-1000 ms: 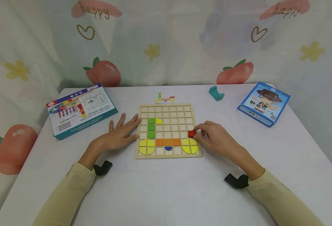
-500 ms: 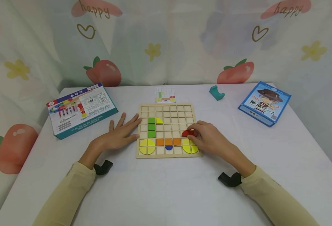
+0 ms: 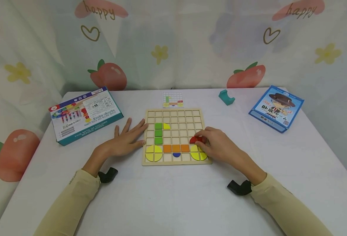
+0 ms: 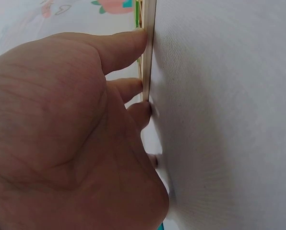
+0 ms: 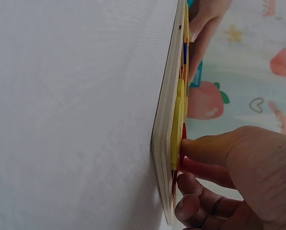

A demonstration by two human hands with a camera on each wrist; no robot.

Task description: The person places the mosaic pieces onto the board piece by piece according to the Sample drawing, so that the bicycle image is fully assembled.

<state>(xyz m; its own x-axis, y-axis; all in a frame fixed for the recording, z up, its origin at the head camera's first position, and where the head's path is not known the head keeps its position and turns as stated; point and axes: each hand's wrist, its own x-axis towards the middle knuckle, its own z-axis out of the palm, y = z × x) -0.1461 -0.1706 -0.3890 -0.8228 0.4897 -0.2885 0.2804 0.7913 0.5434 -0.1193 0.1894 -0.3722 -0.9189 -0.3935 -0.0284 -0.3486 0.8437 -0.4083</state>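
Note:
A wooden grid board (image 3: 173,165) lies mid-table with coloured tiles in its cells. At its right side my right hand (image 3: 222,141) pinches a red rounded tile (image 3: 192,140) between thumb and forefinger, over the row above a yellow circle of quarter tiles (image 3: 194,154). More red shows to the right of that tile, partly hidden by the fingers. The right wrist view has the thumb (image 5: 205,147) against a red tile (image 5: 184,130) at the board's surface, other fingers curled below. My left hand (image 3: 120,141) lies spread, its fingertips touching the board's left edge.
Behind the board lies a small pattern card (image 3: 173,99). A white and teal box (image 3: 86,116) stands left, a blue box (image 3: 276,108) right, and a teal curved block (image 3: 226,97) toward the back. Green (image 3: 158,133), orange (image 3: 176,148) and blue tiles (image 3: 176,154) sit in the grid.
My right hand has shifted left from the red tile in the right column to the cell beside it, where a red rounded tile now shows. The left hand has stayed put.

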